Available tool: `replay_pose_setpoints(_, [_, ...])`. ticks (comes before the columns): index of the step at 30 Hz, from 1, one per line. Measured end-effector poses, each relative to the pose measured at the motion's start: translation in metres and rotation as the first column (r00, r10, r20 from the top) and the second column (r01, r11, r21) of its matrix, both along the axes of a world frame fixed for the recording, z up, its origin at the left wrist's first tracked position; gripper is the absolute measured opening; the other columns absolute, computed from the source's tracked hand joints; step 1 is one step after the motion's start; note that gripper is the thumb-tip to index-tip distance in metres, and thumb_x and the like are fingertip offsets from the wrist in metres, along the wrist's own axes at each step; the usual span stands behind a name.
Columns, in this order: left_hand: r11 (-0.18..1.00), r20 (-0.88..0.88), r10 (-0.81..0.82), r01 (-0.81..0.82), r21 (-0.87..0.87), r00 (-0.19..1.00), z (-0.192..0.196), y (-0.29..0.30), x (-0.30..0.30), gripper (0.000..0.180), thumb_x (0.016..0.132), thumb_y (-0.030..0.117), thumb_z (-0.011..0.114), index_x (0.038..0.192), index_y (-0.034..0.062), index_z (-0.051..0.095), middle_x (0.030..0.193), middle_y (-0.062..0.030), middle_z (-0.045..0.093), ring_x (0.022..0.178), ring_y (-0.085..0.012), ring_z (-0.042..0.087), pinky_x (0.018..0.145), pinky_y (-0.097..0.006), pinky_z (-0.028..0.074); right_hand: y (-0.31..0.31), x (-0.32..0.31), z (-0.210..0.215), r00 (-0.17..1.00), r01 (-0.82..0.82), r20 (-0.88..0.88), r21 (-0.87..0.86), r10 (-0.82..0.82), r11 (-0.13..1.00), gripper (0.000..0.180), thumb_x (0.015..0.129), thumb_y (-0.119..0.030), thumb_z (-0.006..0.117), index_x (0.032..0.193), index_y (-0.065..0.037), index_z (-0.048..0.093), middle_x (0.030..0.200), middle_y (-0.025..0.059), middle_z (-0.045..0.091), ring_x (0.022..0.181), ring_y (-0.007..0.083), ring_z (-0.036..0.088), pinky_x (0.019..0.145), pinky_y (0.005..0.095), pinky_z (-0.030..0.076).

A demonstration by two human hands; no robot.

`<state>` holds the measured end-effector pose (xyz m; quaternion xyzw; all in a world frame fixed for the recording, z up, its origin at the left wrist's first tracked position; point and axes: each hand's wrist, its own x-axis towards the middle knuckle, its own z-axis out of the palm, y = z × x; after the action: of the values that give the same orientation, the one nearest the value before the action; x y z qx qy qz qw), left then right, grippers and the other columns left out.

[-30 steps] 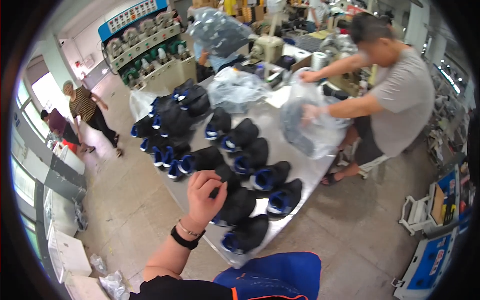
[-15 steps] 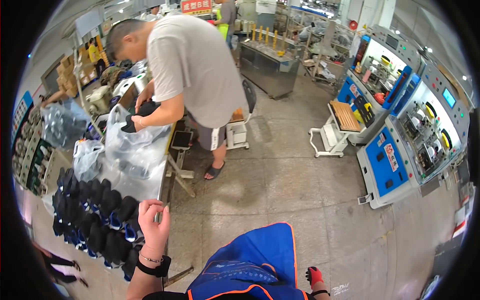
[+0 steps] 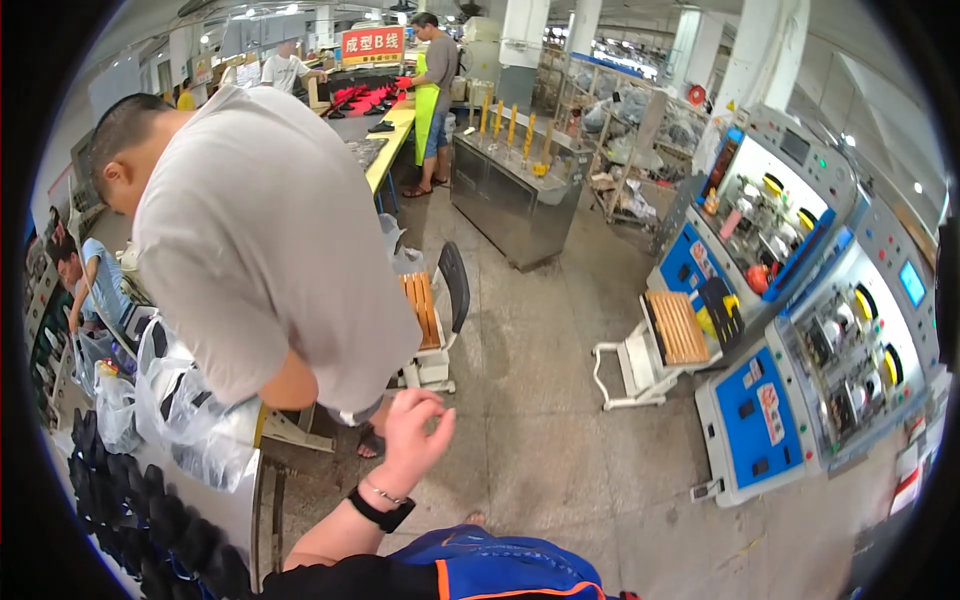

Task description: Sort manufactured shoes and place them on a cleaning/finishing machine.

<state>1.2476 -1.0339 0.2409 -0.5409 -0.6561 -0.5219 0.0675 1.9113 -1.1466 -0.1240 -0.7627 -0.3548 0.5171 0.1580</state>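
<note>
My left hand [image 3: 413, 442] is raised in front of me, bare, with a dark wristband and a thin bracelet at the wrist. It holds nothing; the fingers curl loosely and the thumb stands apart. Only a sliver of my right hand [image 3: 628, 595], in a red glove, shows at the lower edge, so its fingers are hidden. Nearest to my left hand is a person in a grey T-shirt [image 3: 250, 230], bent over a table [image 3: 225, 495]. Several black shoe-like pieces [image 3: 170, 525] stand in rows on that table, well left of my hand.
Clear plastic bags [image 3: 190, 430] lie on the table. A stool with a slatted wooden seat [image 3: 422, 310] stands beyond the person. Blue-and-white machines [image 3: 750, 420] line the right side, with another slatted stool [image 3: 677, 328] before them. A metal cabinet [image 3: 515, 195] stands farther back.
My view has shifted forward and turned, and the bent person appears closer. My left hand has moved away from the black pieces, over the floor. My right hand has nearly left the picture.
</note>
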Motion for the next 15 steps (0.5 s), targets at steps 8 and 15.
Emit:
replay_pose_setpoints(8, [0.995, 0.135, -0.092, 0.085, 0.061, 0.986, -0.013, 0.244, -0.033, 0.013, 0.074, 0.008, 0.071, 0.072, 0.0046, 0.059, 0.087, -0.0083, 0.06, 0.084, -0.0282, 0.057, 0.072, -0.037, 0.047, 0.231, -0.104, 0.051, 0.996, -0.008, -0.084, 0.015, 0.009, 1.0, 0.047, 0.088, -0.041, 0.061, 0.119, -0.006, 0.06, 0.1, 0.014, 0.066, 0.085, 0.0228, 0.062, 0.074, 0.0387, 0.052])
replay_pose_setpoints(15, [0.995, 0.182, 0.063, -0.075, 0.064, 0.981, -0.04, 0.416, -0.117, 0.014, 0.076, 0.01, 0.071, 0.071, 0.0041, 0.06, 0.087, -0.0089, 0.061, 0.084, -0.0283, 0.057, 0.073, -0.036, 0.046, 0.507, -0.186, 0.059, 0.951, -0.301, 0.101, 0.075, 0.293, 0.951, 0.048, 0.089, -0.04, 0.059, 0.121, -0.005, 0.059, 0.107, 0.0166, 0.064, 0.097, 0.0262, 0.06, 0.083, 0.0386, 0.049])
